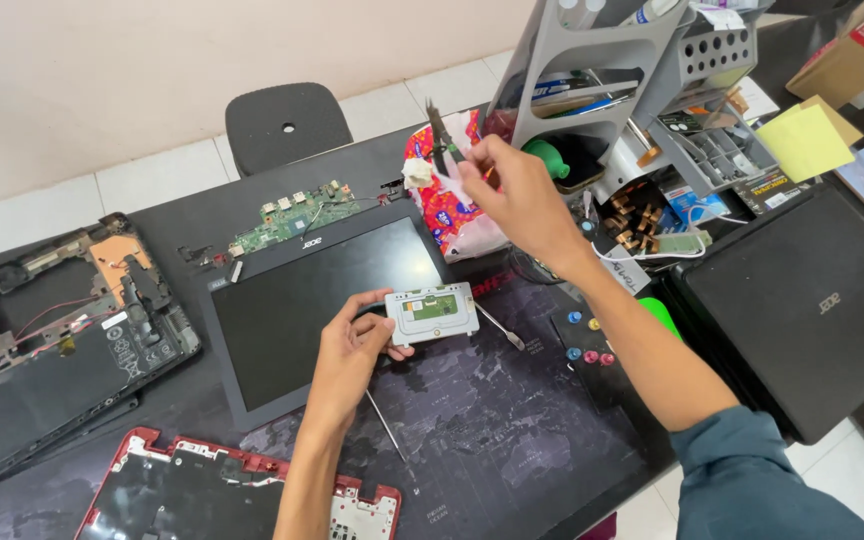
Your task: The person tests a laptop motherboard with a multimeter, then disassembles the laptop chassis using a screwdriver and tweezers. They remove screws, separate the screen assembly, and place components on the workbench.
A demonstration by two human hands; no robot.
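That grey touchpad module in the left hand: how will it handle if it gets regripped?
The touchpad module looks thin, flat and rigid, probably light: the left hand pinches one edge. Its exposed green circuit patch suggests fragility. Flat, so unlikely to roll.

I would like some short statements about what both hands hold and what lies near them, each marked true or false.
1. The left hand holds a grey touchpad module. True.
2. The right hand rests flat on the mat. False: it is raised, holding tweezers.
3. A green circuit board lies behind the laptop screen panel. True.
4. The closed black laptop lies at the left. False: it lies at the right.
5. A red-edged laptop shell lies at the near edge. True.
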